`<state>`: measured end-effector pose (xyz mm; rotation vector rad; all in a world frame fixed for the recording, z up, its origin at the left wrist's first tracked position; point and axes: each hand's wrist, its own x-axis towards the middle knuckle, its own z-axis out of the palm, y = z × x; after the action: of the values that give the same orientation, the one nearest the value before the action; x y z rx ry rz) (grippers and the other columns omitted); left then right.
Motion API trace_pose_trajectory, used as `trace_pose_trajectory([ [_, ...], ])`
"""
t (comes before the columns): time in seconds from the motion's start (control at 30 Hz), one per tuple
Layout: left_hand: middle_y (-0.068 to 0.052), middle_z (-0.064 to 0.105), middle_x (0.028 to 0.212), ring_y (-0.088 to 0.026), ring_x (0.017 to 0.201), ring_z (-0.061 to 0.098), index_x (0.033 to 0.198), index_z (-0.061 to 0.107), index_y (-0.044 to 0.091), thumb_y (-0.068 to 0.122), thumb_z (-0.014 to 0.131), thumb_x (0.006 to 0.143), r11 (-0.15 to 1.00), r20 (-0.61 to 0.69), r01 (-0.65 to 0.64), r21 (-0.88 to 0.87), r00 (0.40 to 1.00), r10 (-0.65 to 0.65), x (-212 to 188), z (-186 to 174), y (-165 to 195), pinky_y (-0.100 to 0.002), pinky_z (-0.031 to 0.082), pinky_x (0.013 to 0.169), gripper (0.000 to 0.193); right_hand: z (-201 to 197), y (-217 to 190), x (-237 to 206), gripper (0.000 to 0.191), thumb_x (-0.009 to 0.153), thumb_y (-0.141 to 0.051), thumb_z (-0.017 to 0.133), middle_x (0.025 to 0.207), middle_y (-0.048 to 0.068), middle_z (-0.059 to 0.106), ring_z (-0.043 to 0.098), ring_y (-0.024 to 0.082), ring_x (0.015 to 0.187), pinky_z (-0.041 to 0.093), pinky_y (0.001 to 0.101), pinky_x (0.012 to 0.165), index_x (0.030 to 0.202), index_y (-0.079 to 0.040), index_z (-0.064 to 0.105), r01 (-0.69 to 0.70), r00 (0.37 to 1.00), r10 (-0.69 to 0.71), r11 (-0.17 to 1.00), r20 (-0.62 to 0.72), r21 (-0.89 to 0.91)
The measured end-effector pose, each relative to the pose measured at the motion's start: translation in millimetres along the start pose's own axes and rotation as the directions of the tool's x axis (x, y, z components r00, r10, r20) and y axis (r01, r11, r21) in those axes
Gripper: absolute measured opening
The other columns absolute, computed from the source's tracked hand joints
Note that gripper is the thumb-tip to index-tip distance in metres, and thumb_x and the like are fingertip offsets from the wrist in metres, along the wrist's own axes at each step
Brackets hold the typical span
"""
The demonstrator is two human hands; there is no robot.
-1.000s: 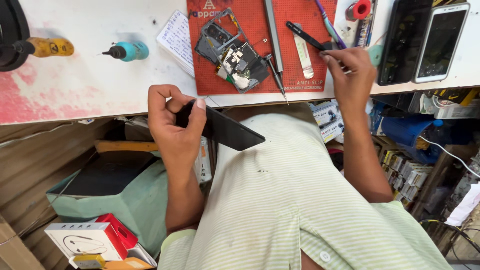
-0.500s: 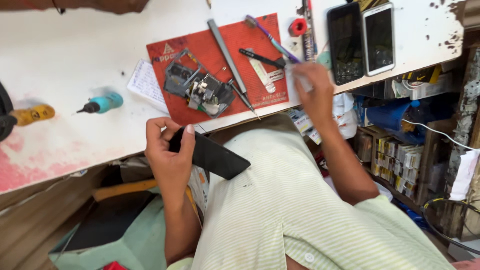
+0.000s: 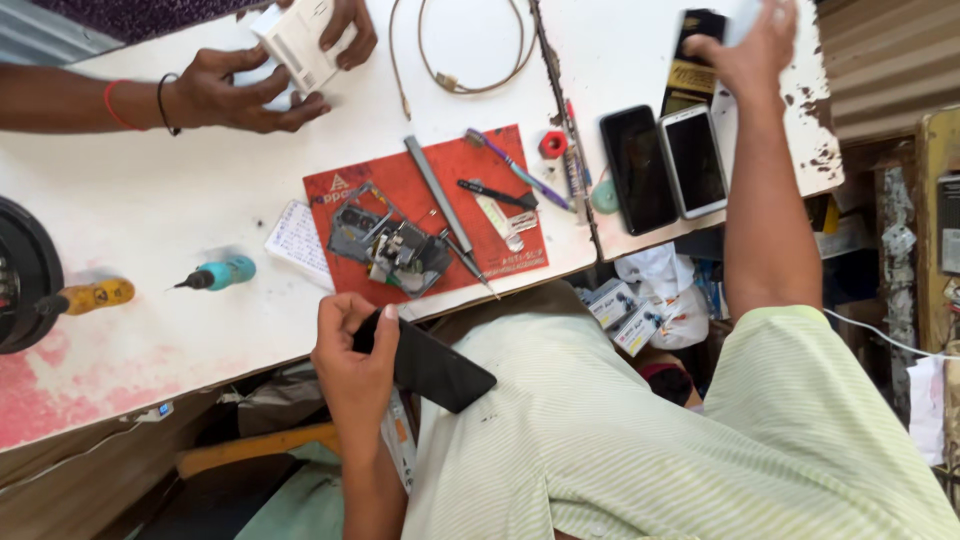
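At far left I see a black round object (image 3: 25, 275) at the table edge, with a yellow-handled screwdriver (image 3: 90, 297) just beside it and a teal-handled screwdriver (image 3: 222, 273) further right, both lying flat on the white table (image 3: 150, 210).

At upper left, another person's hands (image 3: 240, 90) hold a small white box (image 3: 298, 42) above the table.

My left hand (image 3: 352, 365) is below the table edge, fingers clenched around one end of a black phone (image 3: 430, 366). The phone is tilted, its free end lying over my striped shirt.

Just above, a red work mat (image 3: 400, 185) lies on the table. On it sit a disassembled phone frame (image 3: 385, 245), a grey metal bar (image 3: 437, 193), a black pen (image 3: 497, 194) and a purple-tipped tool (image 3: 515, 168). A beige cable (image 3: 455, 60) loops on the table beyond the mat. A small red ring (image 3: 553, 144) lies off the mat's upper right corner.

Further right, two phones lie side by side, face up and touching: a black one (image 3: 638, 170) and a white-framed one (image 3: 695, 160).

My right hand (image 3: 750, 45) is extended to the far edge of the table at upper right, against a black and gold package (image 3: 692, 60). A pale object shows at its fingertips; I cannot tell whether the fingers grasp it.
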<state>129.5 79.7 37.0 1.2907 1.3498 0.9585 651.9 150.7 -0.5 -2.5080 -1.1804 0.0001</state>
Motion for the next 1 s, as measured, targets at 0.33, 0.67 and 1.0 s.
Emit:
trace_pose_trajectory([
  [0.33,0.001,0.057,0.089,-0.005,0.085,0.054,0.103,0.054,0.002,0.003,0.073,0.096,1.000,-0.027,0.017,0.000,0.999,-0.017,1,63,-2,-0.020,0.046,0.077,0.020,-36,129,40,0.055,0.098,-0.012,0.082,0.139,0.020,0.056,0.062,0.030,0.124,0.046,0.0435,0.114,0.137,0.001,0.048,-0.367,0.804,0.557,0.194,0.206,0.910],
  [0.67,-0.004,0.062,0.104,-0.009,0.104,0.059,0.116,0.053,0.001,-0.006,0.062,0.099,0.994,0.051,-0.092,-0.058,0.994,0.095,0,83,4,-0.024,0.046,0.096,0.021,15,73,-159,0.015,0.109,-0.002,0.072,0.118,0.009,0.065,0.059,0.016,0.100,0.050,0.0313,0.098,0.120,0.003,0.064,0.054,0.984,-0.159,0.677,0.074,0.734],
  [1.0,-0.004,0.064,0.104,-0.009,0.101,0.060,0.117,0.050,0.002,-0.006,0.058,0.099,0.978,0.131,-0.017,-0.210,0.990,0.045,7,55,14,-0.023,0.045,0.095,0.021,-26,-46,-225,0.055,0.098,0.007,0.059,0.142,0.018,0.062,0.065,0.024,0.124,0.055,0.0369,0.107,0.152,0.007,0.048,-0.515,0.802,-0.308,0.078,0.512,0.854],
])
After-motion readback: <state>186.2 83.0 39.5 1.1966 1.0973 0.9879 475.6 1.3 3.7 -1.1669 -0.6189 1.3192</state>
